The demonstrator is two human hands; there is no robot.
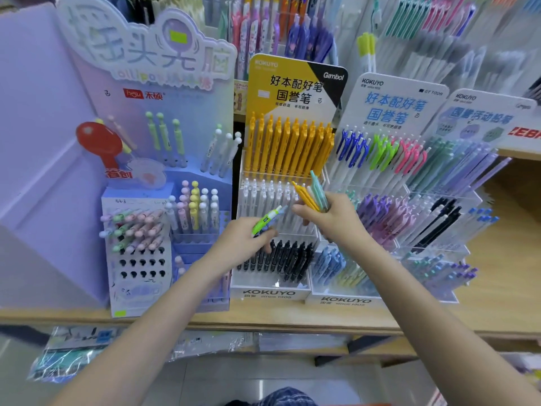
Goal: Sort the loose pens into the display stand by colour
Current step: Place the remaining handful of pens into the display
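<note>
Green pen (267,220) pinched in left hand (245,238), tip toward 2 o'clock, over stand's (270,291) black row (281,259). At 3 o'clock, loose bunch (313,193), yellow and teal, gripped in right hand (330,218), fanning toward 11 o'clock before white row (263,194). Yellow row (288,145) at 12.

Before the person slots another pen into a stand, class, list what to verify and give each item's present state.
1. Left hand grips the lime-green pen with white barrel: ok.
2. Right hand holds the bundle of orange and mint-green pens: ok.
3. Row of lime-green clip pens in the white-backed plastic stand is visible as a colour match: ok.
4. Free slot in that row: cannot tell.
5. Row of orange pens has a free slot: cannot tell.
</note>
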